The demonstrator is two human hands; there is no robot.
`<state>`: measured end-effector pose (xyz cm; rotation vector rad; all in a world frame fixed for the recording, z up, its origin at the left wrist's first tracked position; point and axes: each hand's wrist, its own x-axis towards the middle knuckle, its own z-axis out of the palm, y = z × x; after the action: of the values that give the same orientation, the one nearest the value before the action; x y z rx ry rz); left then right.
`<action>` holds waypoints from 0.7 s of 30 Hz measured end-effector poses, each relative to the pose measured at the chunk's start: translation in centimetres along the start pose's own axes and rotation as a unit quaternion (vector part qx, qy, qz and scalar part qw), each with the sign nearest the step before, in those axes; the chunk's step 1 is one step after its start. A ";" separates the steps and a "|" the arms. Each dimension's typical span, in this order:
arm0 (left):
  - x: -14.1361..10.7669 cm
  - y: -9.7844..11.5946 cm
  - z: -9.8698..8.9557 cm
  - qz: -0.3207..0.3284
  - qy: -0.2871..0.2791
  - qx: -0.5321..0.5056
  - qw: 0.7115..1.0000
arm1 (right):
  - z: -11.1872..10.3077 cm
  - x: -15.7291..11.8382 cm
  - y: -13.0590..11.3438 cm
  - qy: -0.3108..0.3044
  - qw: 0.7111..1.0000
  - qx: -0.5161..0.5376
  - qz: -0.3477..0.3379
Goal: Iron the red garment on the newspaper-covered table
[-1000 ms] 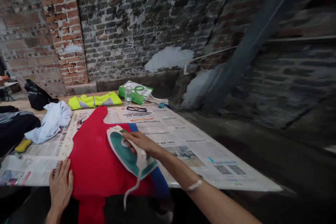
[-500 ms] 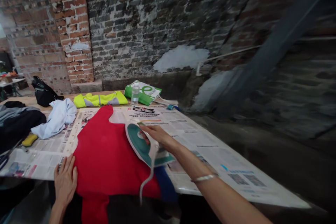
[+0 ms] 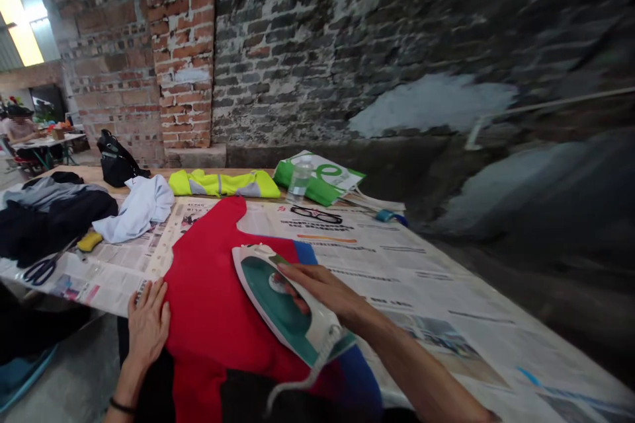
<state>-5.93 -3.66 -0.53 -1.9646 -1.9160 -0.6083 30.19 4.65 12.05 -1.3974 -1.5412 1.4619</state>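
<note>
A red garment [image 3: 198, 284] with blue parts at its right side lies on the newspaper-covered table [image 3: 426, 277], its lower end hanging over the front edge. My right hand [image 3: 307, 284] is wrapped round the handle of a white and teal iron [image 3: 268, 297], which rests on the right part of the red cloth, tip pointing up and left. The iron's pale cord [image 3: 302, 383] trails down over the front. At the garment's left edge my left hand [image 3: 149, 320] lies flat with its fingers spread, touching cloth and newspaper.
Dark clothes [image 3: 47, 218], scissors [image 3: 40, 271], a yellow sponge [image 3: 90, 241] and a white cloth [image 3: 141, 208] lie left. Behind are a black bag [image 3: 116, 160], yellow garment [image 3: 225, 184], bottle [image 3: 299, 182], green-white bag [image 3: 322, 178] and glasses [image 3: 316, 214]. A person sits far left.
The view has turned left, so things appear further right. The iron in my right hand has moved off the blue part near the top, which now shows. My left hand stays at the garment's left edge.
</note>
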 end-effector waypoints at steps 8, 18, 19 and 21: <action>0.0 0.8 -0.7 -0.025 -0.031 -0.010 0.999 | 3.0 -4.3 -0.4 -0.149 0.985 -0.066 -0.054; 0.1 0.4 -0.4 -0.017 -0.024 -0.006 1.000 | 11.8 10.3 -6.2 0.062 0.998 -0.016 0.016; 0.2 0.3 -0.3 -0.016 -0.020 -0.004 1.000 | 12.3 11.2 -6.9 0.065 0.998 -0.013 0.018; 0.2 0.2 -0.2 -0.011 -0.018 -0.003 1.000 | 12.6 11.8 -7.4 0.044 0.999 -0.012 0.008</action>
<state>-5.71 -3.60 -0.24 -1.9723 -1.9619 -0.5892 13.29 12.69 13.51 -1.4698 -1.5006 1.3778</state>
